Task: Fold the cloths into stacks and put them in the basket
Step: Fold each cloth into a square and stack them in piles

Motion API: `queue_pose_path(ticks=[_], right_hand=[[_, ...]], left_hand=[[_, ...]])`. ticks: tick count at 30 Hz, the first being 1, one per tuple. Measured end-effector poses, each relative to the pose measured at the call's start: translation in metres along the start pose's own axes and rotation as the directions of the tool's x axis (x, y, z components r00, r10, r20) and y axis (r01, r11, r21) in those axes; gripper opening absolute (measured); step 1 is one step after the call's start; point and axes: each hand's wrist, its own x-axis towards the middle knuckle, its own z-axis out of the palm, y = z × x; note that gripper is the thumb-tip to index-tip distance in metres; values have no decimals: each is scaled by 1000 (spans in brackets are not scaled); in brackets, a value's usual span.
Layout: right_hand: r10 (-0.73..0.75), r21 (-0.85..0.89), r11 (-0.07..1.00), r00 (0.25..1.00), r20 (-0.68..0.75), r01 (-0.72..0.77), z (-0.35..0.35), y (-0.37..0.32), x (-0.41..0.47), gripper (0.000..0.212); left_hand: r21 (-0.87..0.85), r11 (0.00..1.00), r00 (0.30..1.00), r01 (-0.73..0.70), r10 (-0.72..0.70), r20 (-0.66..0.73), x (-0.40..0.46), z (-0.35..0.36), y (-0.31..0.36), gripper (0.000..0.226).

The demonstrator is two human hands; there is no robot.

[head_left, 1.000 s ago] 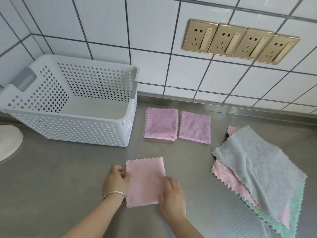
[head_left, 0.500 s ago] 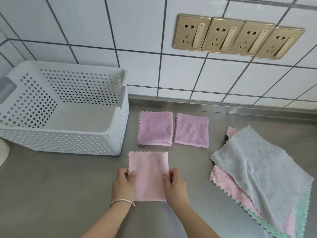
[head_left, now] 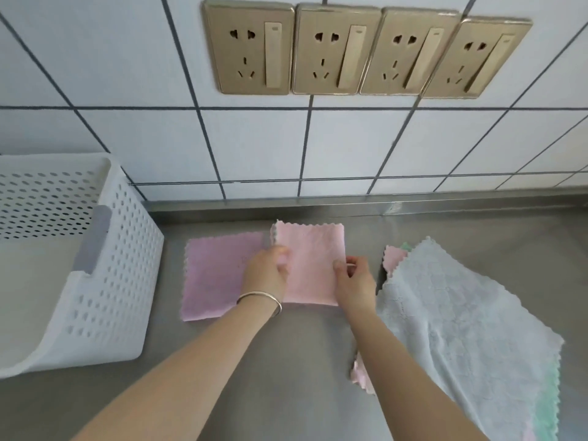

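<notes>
A folded light pink cloth point(head_left: 310, 262) lies far back on the steel counter, over the spot where the right purple folded cloth was; that one is hidden under it. My left hand point(head_left: 267, 272) grips its left edge and my right hand point(head_left: 353, 278) pinches its right edge. A folded purple cloth point(head_left: 213, 278) lies just left of it, partly under my left wrist. The white perforated basket point(head_left: 114, 281) stands at the left, with no cloths visible inside. A pile of unfolded cloths point(head_left: 458, 326), grey on top with pink and green beneath, lies at the right.
A tiled wall with several gold sockets point(head_left: 366, 49) rises right behind the counter point(head_left: 286, 377). The basket's rim curves close to my left forearm. Bare steel shows between my arms and in front of the basket.
Both hands carried the folded light pink cloth from the near counter back and to the right, onto the right purple folded cloth. The camera moved closer and lower.
</notes>
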Motion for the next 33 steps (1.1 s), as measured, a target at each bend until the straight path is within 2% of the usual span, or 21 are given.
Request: queue_pose_path(ticks=[6,9,11,13,14,16,17,18,20,23,28,30,32,33], right_hand=[[-33,-63,997,999,-1,33,5,11,14,28],[-115,-170,979,993,-26,109,-3,13,11,33],[-218,-201,958,975,-51,204,-23,24,1,31],[-406,-240,896,908,-106,373,-52,49,-22,23],[-497,-301,844,858,-128,444,-66,66,-35,17],[-596,-444,749,792,-129,491,-86,104,-60,17],[-603,-512,714,791,-103,477,-96,122,-72,20],[-595,-565,684,801,-65,462,-99,135,-79,23],[-535,-645,646,845,-3,407,-102,150,-89,30],[-510,-665,641,860,6,384,-103,153,-90,30],[-465,-573,743,883,-69,347,-117,145,-77,17],[-459,-525,786,877,-142,326,-128,139,-73,19],[-479,-472,811,855,-199,344,-142,135,-73,23],[-478,-481,808,856,-198,340,-152,131,-73,24]], left_hand=[[149,989,999,19,-24,31,14,22,-2,35],[212,977,999,-38,32,31,9,23,-1,35],[309,943,986,-122,151,-72,2,20,-6,37],[442,855,908,-271,379,-177,-10,22,-8,42],[448,813,853,-371,489,-181,-17,26,-6,43],[400,690,736,-603,675,-55,-38,41,1,37],[374,609,670,-699,741,44,-52,53,7,32],[358,547,625,-757,766,151,-62,65,9,29],[351,479,584,-804,746,320,-77,89,11,29],[332,473,577,-816,709,405,-85,111,19,35],[341,462,574,-819,659,485,-89,127,49,36],[335,516,615,-788,645,454,-84,126,61,37],[323,586,668,-744,667,330,-77,121,71,40],[302,599,670,-742,689,277,-74,118,80,46]])
